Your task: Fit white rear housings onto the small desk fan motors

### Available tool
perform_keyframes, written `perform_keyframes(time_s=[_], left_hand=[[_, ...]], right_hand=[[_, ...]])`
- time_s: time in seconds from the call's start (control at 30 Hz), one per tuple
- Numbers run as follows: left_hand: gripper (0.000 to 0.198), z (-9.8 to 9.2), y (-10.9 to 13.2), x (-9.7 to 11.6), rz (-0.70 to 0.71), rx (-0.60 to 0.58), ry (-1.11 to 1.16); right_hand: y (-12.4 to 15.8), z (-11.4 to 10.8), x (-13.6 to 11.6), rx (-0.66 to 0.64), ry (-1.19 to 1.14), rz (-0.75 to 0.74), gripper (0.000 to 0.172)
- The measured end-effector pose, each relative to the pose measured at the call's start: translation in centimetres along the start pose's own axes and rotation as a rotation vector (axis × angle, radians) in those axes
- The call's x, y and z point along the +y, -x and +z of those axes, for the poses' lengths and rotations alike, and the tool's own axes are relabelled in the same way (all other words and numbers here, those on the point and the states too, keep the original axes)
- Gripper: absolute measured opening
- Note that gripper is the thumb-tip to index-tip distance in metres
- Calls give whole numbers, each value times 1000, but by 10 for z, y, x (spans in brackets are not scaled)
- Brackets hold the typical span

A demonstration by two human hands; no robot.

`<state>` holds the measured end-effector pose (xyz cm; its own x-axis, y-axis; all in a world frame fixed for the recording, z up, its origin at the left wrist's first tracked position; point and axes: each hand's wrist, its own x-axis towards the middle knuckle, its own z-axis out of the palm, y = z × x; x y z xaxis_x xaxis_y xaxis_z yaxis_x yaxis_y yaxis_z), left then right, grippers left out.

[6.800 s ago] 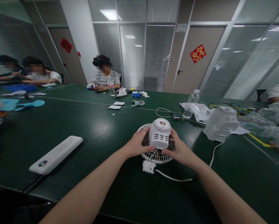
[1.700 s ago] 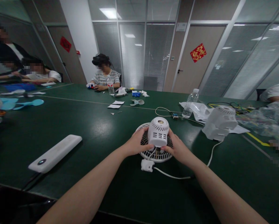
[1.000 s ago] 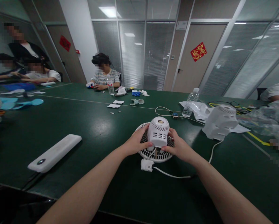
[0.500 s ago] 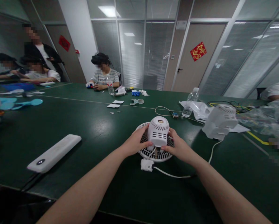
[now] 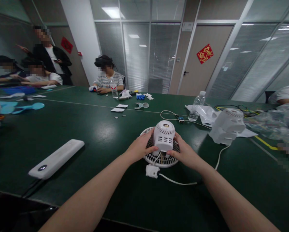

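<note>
A white vented motor housing point(image 5: 164, 137) stands over a round white fan grille point(image 5: 165, 163) on the green table. My left hand point(image 5: 140, 149) grips the housing from the left, its thumb at the lower edge. From the right, my right hand point(image 5: 184, 150) holds the same housing, thumb low and fingers behind the side. Just in front of the grille lies a small white part point(image 5: 152, 171) with a white cable. The fingertips behind the housing are partly hidden.
A long white device point(image 5: 57, 159) lies at left. At right are a white fan base point(image 5: 226, 126), a plastic bottle point(image 5: 197, 106) and clear wrapping point(image 5: 275, 120). Several people are around the table's far side; a small connector point(image 5: 181, 119) lies beyond the grille.
The standing person at the back left has shifted to the right and raised an arm. My hands and the housing look the same.
</note>
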<state>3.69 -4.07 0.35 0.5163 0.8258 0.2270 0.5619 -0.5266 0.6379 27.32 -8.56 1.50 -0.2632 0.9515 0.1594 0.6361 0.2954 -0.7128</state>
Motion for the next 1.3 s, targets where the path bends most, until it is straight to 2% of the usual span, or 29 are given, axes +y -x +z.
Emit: perform_keyframes(time_s=[0.27, 0.47, 0.7, 1.0, 1.3], left_hand=[[84, 1, 0, 0, -30, 11, -81], [84, -2, 1, 0, 0, -11, -21], [97, -3, 3, 2, -17, -6, -36], [94, -4, 2, 2, -51, -17, 53], [89, -3, 2, 7, -27, -22, 11]], right_hand=[[0, 0, 1, 2, 12, 13, 90], [-1, 0, 0, -2, 2, -25, 89], [0, -1, -1, -5, 18, -12, 89], [0, 0, 3, -2, 49, 15, 89], [-1, 2, 6, 15, 78, -13, 91]])
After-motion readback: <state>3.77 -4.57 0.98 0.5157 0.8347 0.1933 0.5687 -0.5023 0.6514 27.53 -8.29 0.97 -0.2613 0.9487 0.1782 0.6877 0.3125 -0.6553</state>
